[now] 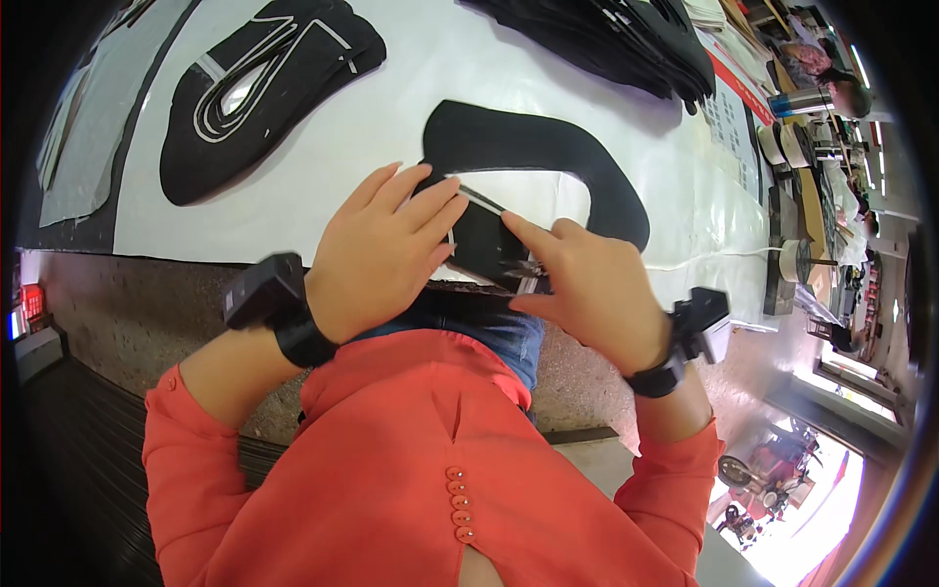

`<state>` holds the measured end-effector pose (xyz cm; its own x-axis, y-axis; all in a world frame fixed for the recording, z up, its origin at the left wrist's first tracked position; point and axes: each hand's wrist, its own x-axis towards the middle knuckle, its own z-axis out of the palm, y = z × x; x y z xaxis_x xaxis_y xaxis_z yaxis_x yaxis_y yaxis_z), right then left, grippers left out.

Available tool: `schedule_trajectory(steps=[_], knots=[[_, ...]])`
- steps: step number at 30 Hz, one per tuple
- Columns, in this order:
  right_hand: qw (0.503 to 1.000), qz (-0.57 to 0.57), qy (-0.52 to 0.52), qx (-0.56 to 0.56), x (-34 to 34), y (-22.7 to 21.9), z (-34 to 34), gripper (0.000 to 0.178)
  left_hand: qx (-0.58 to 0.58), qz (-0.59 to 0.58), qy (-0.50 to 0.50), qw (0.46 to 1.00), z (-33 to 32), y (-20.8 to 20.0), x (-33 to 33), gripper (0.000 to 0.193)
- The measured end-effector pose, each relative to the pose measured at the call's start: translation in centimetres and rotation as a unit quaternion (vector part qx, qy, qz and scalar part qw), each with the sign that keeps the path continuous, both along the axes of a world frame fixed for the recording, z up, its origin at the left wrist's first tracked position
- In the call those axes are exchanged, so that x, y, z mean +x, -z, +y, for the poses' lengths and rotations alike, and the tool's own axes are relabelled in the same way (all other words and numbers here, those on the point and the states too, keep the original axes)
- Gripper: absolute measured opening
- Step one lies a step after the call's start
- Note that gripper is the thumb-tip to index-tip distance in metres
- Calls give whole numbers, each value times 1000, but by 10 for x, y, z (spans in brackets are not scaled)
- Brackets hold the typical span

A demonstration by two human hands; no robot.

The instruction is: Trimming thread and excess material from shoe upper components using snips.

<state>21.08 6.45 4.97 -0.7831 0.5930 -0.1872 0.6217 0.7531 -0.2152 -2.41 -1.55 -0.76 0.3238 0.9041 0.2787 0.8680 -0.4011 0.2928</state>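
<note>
A U-shaped black fabric piece (528,137), like a shoe upper, lies curved on the white tabletop at its near edge. My left hand (377,245) is open, its fingers stretched over the piece's near left end. A thin pale strip (484,199) runs along the inner edge there, between both hands. My right hand (592,279) rests at the near end, index finger extended along the strip and thumb below. Between that thumb and finger shows a small metal tool (525,267), mostly hidden; its kind is unclear. A black device is strapped on each wrist.
A stack of black uppers with pale strips (274,88) lies at the far left. Another black pile (616,39) sits at the far right. A white cord (719,256) runs to a spool (794,264) at the right edge. A metal flask (802,102) stands beyond.
</note>
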Motion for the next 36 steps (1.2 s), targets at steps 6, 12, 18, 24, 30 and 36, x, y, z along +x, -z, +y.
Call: schedule_trajectory(steps=[6,12,18,24,30,36], knots=[[985,52,108,-121,20,-4,23,31,-30,-17,-65,997,-30,6,11,54],[991,53,74,-94,14,7,27,18,-8,-65,-80,995,-28,9,24,54],[969,176,130,-117,4,15,27,18,12,-65,-49,997,-22,13,31,45],[884,147,280,-345,-3,2,31,27,10,-82,-52,995,-23,13,31,43],[907,77,231,-344,0,5,40,31,11,-108,-45,993,-22,14,30,43],[891,209,219,-338,-3,10,38,29,15,-112,-43,993,-22,13,31,43]])
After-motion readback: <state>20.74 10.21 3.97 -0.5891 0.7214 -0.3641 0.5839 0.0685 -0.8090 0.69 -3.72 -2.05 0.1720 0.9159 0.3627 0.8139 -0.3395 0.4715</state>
